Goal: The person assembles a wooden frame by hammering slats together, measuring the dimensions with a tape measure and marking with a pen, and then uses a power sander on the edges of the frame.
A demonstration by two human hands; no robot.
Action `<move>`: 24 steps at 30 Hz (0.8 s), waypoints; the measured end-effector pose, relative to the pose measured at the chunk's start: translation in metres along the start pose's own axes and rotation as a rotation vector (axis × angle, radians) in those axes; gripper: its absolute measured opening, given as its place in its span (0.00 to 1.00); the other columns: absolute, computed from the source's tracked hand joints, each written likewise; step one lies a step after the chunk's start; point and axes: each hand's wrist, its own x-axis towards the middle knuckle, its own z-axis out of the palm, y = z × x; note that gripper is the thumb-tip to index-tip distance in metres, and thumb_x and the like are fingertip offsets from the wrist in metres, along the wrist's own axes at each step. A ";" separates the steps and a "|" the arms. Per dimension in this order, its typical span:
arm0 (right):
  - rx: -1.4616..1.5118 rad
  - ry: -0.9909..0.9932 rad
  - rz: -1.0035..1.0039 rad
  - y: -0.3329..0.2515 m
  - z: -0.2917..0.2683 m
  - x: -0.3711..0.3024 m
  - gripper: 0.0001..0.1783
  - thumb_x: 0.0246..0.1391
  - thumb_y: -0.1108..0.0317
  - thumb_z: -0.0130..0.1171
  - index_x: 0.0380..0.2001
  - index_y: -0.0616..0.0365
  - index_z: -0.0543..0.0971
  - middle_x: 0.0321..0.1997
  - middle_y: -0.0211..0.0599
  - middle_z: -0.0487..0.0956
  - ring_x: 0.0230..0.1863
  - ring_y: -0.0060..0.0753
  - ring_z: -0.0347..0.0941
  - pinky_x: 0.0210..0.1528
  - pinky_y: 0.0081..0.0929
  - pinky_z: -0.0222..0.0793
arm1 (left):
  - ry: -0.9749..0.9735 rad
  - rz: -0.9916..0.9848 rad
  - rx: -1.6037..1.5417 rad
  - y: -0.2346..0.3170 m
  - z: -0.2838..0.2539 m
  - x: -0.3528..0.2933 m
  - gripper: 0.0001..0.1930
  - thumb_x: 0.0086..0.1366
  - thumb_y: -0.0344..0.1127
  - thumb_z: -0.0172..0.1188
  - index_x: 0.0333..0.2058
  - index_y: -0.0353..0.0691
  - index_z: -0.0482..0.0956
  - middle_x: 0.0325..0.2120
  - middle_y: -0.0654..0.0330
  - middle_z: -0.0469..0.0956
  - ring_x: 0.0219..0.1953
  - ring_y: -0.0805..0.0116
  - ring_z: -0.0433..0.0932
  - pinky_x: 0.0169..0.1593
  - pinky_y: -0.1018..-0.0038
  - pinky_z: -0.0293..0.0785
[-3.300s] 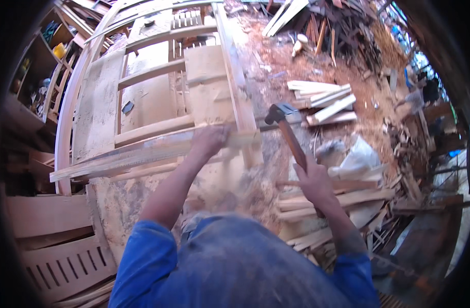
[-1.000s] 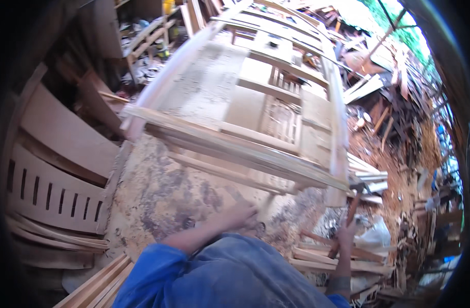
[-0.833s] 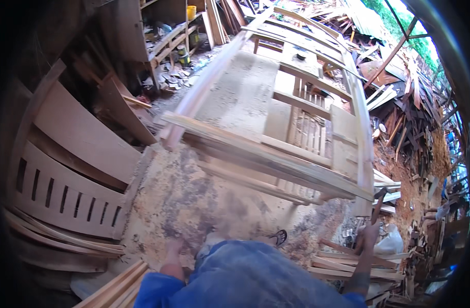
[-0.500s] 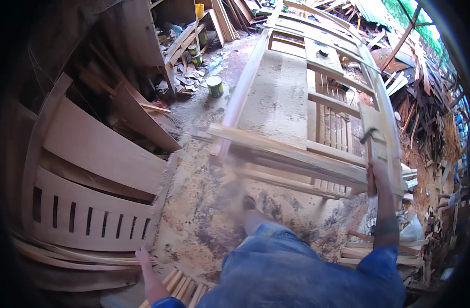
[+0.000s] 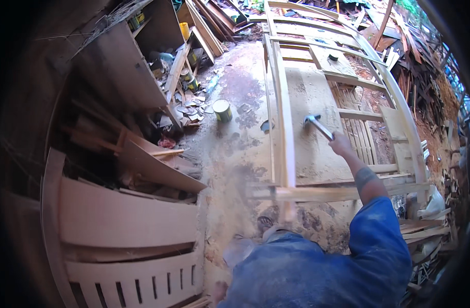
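My right hand (image 5: 340,144) grips a hammer (image 5: 322,129) by its handle, with the metal head pointing away from me over a dusty board (image 5: 304,97). That board lies inside a large pale wooden frame (image 5: 286,123) with several crossbars. The hammer appears to hang above the board, apart from the frame's near rail (image 5: 342,193). Low in the picture, my left hand (image 5: 220,291) shows only in part beside my shirt; its fingers are blurred. Nearest to it stands a slatted wooden panel (image 5: 130,208) on the left.
A paint can (image 5: 222,110) stands on the sawdust-covered floor (image 5: 230,169) left of the frame. A shelf unit (image 5: 124,61) with cans and scraps is at the far left. Wood offcuts (image 5: 419,231) lie at the right, and a heap of scrap boards (image 5: 399,56) rises behind.
My right hand has carried the hammer leftward and farther over the frame. My left hand has drawn away from the slatted panel, toward the bottom middle. The view has shifted.
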 end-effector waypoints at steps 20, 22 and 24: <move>0.202 0.286 0.421 -0.101 0.026 0.026 0.18 0.52 0.55 0.63 0.30 0.64 0.81 0.33 0.58 0.81 0.39 0.57 0.80 0.45 0.46 0.73 | -0.230 0.500 0.163 0.565 -0.267 0.319 0.13 0.72 0.43 0.54 0.39 0.38 0.78 0.29 0.61 0.79 0.27 0.74 0.77 0.29 0.76 0.74; 0.236 0.264 0.479 -0.110 0.028 0.050 0.18 0.53 0.56 0.62 0.29 0.64 0.81 0.33 0.58 0.81 0.38 0.57 0.80 0.43 0.46 0.73 | -0.262 0.609 0.280 0.629 -0.244 0.336 0.15 0.72 0.43 0.55 0.42 0.36 0.79 0.32 0.60 0.81 0.29 0.72 0.79 0.32 0.76 0.75; 0.266 0.298 0.554 -0.108 0.027 0.081 0.18 0.53 0.57 0.61 0.27 0.65 0.79 0.30 0.57 0.81 0.35 0.56 0.80 0.40 0.46 0.73 | -0.362 0.593 0.346 0.685 -0.212 0.361 0.18 0.71 0.46 0.55 0.44 0.35 0.79 0.35 0.58 0.82 0.35 0.70 0.81 0.37 0.74 0.77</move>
